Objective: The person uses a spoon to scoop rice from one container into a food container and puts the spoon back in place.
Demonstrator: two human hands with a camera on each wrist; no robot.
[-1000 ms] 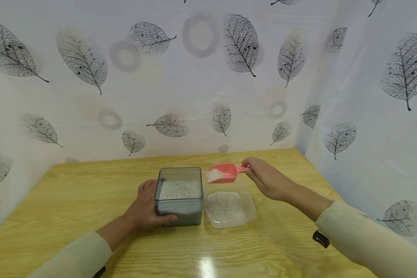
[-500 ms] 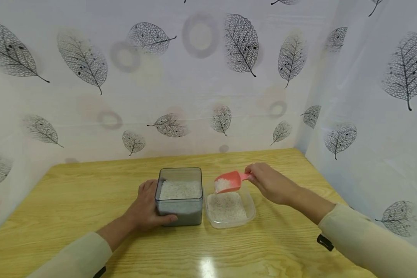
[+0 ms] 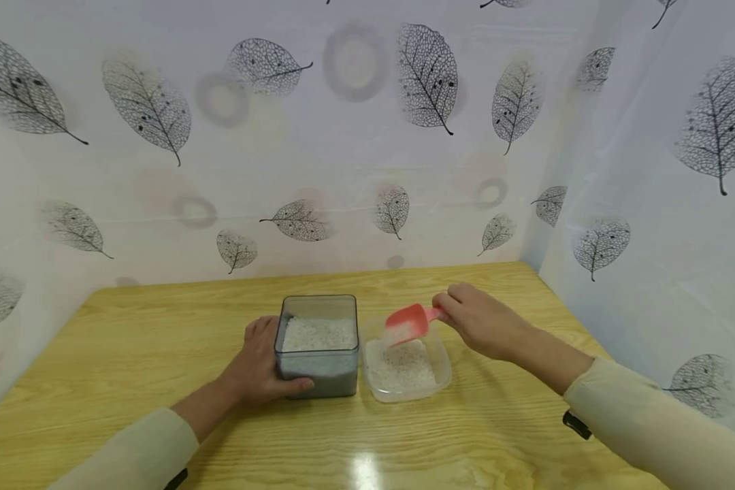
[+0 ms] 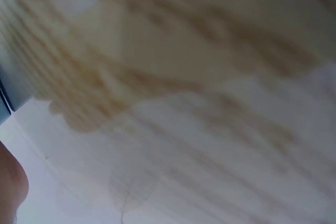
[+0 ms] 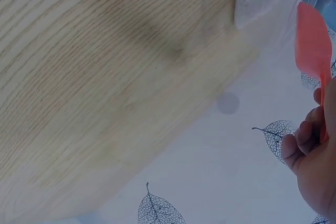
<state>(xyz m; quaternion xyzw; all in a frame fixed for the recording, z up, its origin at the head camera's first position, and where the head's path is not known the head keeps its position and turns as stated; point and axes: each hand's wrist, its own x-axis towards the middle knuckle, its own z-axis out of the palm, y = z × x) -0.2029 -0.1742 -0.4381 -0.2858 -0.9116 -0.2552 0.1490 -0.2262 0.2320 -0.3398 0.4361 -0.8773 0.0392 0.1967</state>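
My right hand [image 3: 480, 320] grips the handle of a pink scoop [image 3: 412, 321], which tilts downward over a shallow clear plastic container [image 3: 444, 371]. White grains, looking like rice [image 3: 398, 367], cover the container's bottom, and some pale grains blur at the scoop's lip. In the right wrist view the scoop [image 5: 313, 43] shows its underside, with fingers [image 5: 304, 135] curled on the handle. My left hand [image 3: 260, 371] holds a tall grey see-through square bin [image 3: 318, 384] by its left side, thumb across the front. Similar white grains fill much of that bin.
Both containers stand side by side on a wood-grain table [image 3: 159, 327]. A pale curtain with leaf prints [image 3: 343, 136] hangs behind the table and along its sides. The left wrist view is mostly blurred.
My right hand has moved the scoop right and slightly lower, over the clear container. The scoop has tipped, and its heap of grains has shrunk. My left hand stays on the bin.
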